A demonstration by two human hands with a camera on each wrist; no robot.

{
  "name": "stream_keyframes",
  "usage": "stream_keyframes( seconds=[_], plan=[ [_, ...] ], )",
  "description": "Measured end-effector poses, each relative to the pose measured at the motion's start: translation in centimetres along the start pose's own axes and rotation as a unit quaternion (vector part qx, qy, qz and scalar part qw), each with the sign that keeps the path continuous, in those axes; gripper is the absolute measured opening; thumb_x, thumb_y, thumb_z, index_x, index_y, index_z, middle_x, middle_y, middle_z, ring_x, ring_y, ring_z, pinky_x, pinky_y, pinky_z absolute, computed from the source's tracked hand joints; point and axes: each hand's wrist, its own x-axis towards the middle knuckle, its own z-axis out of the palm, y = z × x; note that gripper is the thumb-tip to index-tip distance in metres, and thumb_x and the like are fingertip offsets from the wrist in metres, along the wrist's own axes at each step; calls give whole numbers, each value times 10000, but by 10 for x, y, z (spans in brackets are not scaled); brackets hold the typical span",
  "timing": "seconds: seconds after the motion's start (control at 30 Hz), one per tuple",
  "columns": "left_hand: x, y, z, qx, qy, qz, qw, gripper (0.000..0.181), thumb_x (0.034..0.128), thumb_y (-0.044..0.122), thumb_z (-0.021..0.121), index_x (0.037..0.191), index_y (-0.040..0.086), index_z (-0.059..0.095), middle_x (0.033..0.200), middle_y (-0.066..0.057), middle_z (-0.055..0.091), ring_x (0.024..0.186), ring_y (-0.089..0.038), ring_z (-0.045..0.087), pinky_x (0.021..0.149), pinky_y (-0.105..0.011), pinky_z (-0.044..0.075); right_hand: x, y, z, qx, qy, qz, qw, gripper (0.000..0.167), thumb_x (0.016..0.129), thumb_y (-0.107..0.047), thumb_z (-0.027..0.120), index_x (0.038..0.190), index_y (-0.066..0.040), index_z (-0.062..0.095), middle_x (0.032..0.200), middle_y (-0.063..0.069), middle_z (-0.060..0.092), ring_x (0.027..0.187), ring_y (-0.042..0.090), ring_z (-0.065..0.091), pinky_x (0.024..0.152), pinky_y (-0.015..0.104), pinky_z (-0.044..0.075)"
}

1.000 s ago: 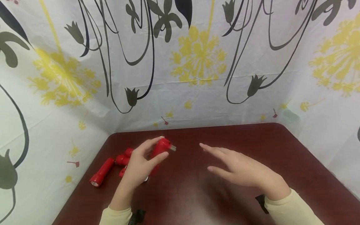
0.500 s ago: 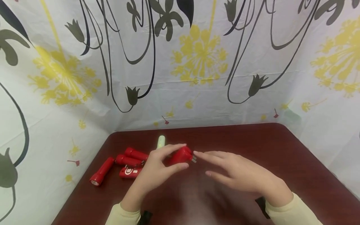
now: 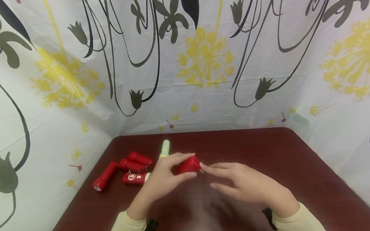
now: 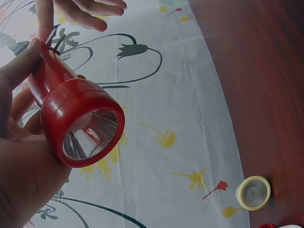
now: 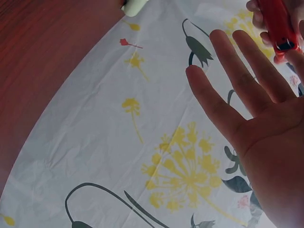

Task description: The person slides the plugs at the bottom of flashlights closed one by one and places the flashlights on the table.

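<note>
My left hand (image 3: pixel 163 178) grips a red flashlight (image 3: pixel 189 164) above the table. In the left wrist view the flashlight's wide reflector head (image 4: pixel 81 122) faces the camera, and metal plug prongs (image 4: pixel 59 40) stick out at its tail end. My right hand (image 3: pixel 245 181) is held palm down with its fingers extended. Its index fingertip is at the prongs; whether it touches them is hard to tell. The right wrist view shows the right palm (image 5: pixel 280 147) holding nothing.
On the dark red table (image 3: pixel 248 144), several red flashlights lie at the left, one (image 3: pixel 105 176) apart from the others. A red one with a white emblem (image 3: pixel 136 178) lies nearest the left hand. A pale green flashlight (image 3: pixel 165 148) lies behind it. Patterned cloth (image 3: pixel 202 106) surrounds the table.
My left hand has carried the red flashlight rightward to the right hand's fingertips, uncovering the flashlights on the table. The right hand has lowered slightly, bringing its index finger to the prongs.
</note>
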Motion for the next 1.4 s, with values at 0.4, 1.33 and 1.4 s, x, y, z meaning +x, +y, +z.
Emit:
stream_keyframes(
  seconds=[0.4,1.33,1.4],
  plan=[
    [-2,1,0,-132,-420,-40,9990,528,921,322,839,1418,214,699,1273,-3,776,1109,-153,732,878,-243,630,2,3,2,304,37,-165,9994,502,1065,-350,656,1553,-346,539,1545,-39,591,1326,149,655,1029,443,606],
    [3,-1,17,-291,-421,-857,9950,436,935,334,817,1342,230,701,1264,80,756,1047,-113,728,908,-246,611,2,3,8,-485,584,-84,9971,621,1009,-318,740,1578,-375,499,1511,-113,615,1336,105,651,1039,418,597],
    [3,-1,16,-203,-383,-934,9947,447,935,339,815,1349,218,696,1266,69,757,1062,-124,732,910,-245,609,2,3,8,-525,598,3,9968,634,1009,-330,739,1587,-378,484,1506,-121,616,1336,102,650,1041,419,594]
  ],
)
